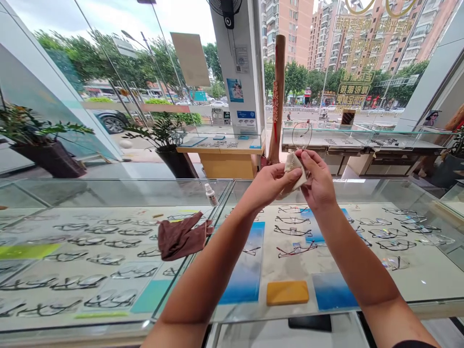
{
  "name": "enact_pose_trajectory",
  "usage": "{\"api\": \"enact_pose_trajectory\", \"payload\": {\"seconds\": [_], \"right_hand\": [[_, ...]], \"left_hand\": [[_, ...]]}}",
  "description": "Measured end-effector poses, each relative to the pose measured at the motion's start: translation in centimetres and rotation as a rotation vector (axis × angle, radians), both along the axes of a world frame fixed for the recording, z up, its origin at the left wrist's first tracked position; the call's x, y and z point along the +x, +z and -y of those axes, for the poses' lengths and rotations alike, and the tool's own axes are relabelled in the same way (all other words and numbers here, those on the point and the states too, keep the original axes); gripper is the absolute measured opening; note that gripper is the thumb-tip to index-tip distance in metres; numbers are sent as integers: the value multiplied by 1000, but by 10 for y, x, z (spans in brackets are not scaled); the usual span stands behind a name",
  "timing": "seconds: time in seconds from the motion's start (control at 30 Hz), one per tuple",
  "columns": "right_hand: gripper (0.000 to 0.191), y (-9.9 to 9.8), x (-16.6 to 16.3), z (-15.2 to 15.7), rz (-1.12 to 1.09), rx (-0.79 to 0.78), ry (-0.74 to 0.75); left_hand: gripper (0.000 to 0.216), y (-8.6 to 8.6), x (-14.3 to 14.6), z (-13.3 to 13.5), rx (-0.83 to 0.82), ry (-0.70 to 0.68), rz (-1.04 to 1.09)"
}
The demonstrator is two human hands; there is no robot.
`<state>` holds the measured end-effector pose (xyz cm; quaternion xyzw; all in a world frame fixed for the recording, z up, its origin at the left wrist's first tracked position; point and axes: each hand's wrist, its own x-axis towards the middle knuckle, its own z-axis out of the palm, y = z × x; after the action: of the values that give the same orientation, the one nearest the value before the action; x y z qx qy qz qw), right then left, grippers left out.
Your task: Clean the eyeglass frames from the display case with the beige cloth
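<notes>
Both my hands are raised over the glass counter, close together. My left hand (277,179) pinches a folded cream cloth (297,179) between thumb and fingers. My right hand (319,179) is closed on a pair of thin-rimmed glasses (311,139), one round lens standing up above the fingertips. The cloth touches the right fingers, and the lower part of the glasses is hidden behind it and the hands. On the counter to the left lie a crumpled brown cloth (183,237) and a small white spray bottle (210,195).
Inside the glass display counter (250,311) are several rows of glasses and blue cards. A yellow-orange case (287,293) lies near the front edge, with a black phone-like object (310,323) below it. Farther back stand a wooden post (278,96), potted plants (165,140) and other display cases.
</notes>
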<state>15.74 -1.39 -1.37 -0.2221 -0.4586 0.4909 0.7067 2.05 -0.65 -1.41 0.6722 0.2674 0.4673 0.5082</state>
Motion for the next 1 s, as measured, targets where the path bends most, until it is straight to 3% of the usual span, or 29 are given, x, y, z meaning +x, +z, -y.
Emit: {"api": "enact_pose_trajectory", "payload": {"seconds": [0.27, 0.53, 1.0], "right_hand": [[19, -5, 0, -2, -10, -4, 50], [19, -8, 3, -7, 15, -10, 91], [7, -6, -11, 4, -137, -21, 176]], "left_hand": [[55, 0, -2, 1, -21, -60, 69], [45, 1, -2, 0, -20, -143, 119], [48, -15, 22, 9, 238, 186, 232]]}}
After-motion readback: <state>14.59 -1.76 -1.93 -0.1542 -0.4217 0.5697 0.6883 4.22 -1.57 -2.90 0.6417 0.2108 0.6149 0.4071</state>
